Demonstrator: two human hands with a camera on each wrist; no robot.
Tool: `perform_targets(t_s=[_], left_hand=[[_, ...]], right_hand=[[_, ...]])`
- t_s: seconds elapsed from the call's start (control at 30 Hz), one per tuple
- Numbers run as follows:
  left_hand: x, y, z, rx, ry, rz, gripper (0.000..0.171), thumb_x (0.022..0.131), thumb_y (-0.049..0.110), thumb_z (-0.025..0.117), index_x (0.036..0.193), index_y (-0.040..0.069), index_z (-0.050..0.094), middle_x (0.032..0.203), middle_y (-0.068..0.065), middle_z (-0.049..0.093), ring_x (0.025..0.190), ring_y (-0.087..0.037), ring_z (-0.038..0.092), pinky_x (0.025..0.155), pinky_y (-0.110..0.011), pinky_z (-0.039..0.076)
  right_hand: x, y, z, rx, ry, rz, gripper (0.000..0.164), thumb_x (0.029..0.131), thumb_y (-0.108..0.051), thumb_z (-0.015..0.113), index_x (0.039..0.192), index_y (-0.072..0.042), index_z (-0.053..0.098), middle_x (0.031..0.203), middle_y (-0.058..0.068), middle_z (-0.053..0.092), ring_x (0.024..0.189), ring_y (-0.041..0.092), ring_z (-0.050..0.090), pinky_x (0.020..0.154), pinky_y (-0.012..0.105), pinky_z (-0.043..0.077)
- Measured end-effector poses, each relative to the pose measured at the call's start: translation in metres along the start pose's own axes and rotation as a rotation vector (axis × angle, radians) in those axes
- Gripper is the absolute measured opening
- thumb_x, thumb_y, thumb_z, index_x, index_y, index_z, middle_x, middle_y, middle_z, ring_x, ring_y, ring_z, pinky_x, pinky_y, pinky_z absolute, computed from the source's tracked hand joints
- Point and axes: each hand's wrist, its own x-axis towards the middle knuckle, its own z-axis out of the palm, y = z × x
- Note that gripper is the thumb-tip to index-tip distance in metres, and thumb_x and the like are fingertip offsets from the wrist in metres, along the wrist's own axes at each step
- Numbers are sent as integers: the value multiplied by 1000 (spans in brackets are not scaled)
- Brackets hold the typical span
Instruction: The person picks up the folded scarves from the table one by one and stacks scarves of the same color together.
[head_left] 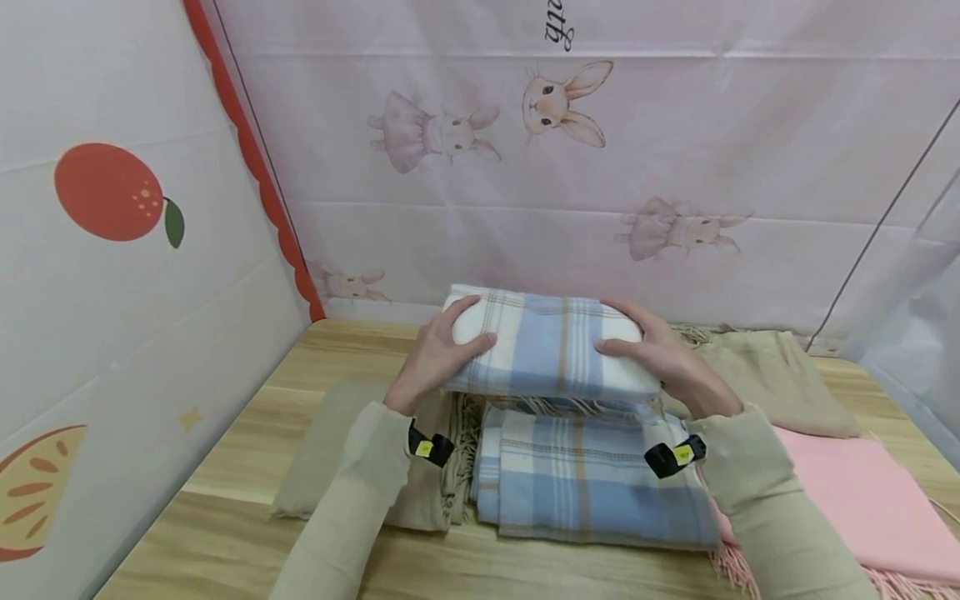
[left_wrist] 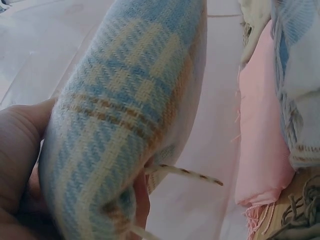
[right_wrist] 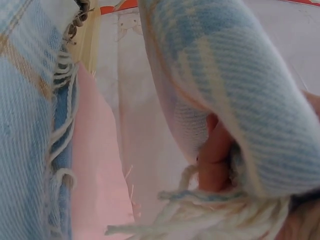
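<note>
Both hands hold up a folded blue-and-white plaid scarf (head_left: 543, 346), one at each end. My left hand (head_left: 437, 357) grips its left end, thumb on the near face. The right hand (head_left: 663, 360) grips the other end the same way. In the left wrist view the thick folded plaid scarf (left_wrist: 115, 100) bulges between thumb and fingers. Bent fingers (right_wrist: 216, 157) reach under the scarf (right_wrist: 235, 85) in the right wrist view, beside loose fringe. Below the held scarf, a second folded plaid scarf (head_left: 607, 492) lies flat on the wooden table (head_left: 232, 475).
A folded beige scarf (head_left: 322, 450) with fringe lies at the left, partly behind the left arm. Another beige scarf (head_left: 780, 375) lies at the back right, with a pink fringed scarf (head_left: 847, 492) nearer. A printed cloth (head_left: 480, 225) hangs behind the table.
</note>
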Motion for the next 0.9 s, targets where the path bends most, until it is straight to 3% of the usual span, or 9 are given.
perform_targets(t_s=[0.23, 0.43, 0.67, 0.77, 0.9], left_hand=[[-4, 2, 4, 7, -19, -6, 69, 96, 39, 69, 157, 23, 41, 157, -13, 42, 139, -37, 43, 106, -60, 39], [-9, 3, 7, 2, -45, -1, 69, 97, 41, 68, 157, 26, 40, 159, -10, 39, 143, -36, 38, 108, -61, 36], [-13, 6, 10, 29, -69, 8, 71, 97, 43, 67, 159, 26, 37, 160, -9, 37, 142, -37, 38, 108, -62, 36], [-14, 7, 11, 35, -76, 11, 71, 96, 43, 68, 158, 26, 38, 159, -10, 38, 141, -37, 41, 108, -60, 38], [-16, 10, 13, 38, -80, 15, 70, 96, 41, 69, 158, 25, 39, 158, -10, 40, 139, -35, 44, 107, -57, 40]], right_hand=[[-9, 2, -5, -34, -5, -8, 77, 100, -17, 66, 163, -13, 22, 163, 23, 19, 124, 37, 47, 79, 26, 52], [-14, 6, -10, -19, -10, -13, 77, 100, -17, 66, 163, -13, 23, 161, 24, 22, 116, 34, 51, 78, 28, 53], [-22, 8, -13, -30, -16, -6, 78, 100, -19, 67, 163, -13, 22, 164, 23, 17, 127, 37, 44, 81, 28, 51], [-26, 8, -16, -16, -17, 3, 78, 100, -21, 67, 163, -14, 22, 162, 23, 20, 117, 31, 55, 79, 29, 53], [-31, 8, -18, 19, -22, 12, 78, 100, -21, 66, 164, -15, 21, 154, 25, 29, 86, 17, 64, 71, 33, 57]])
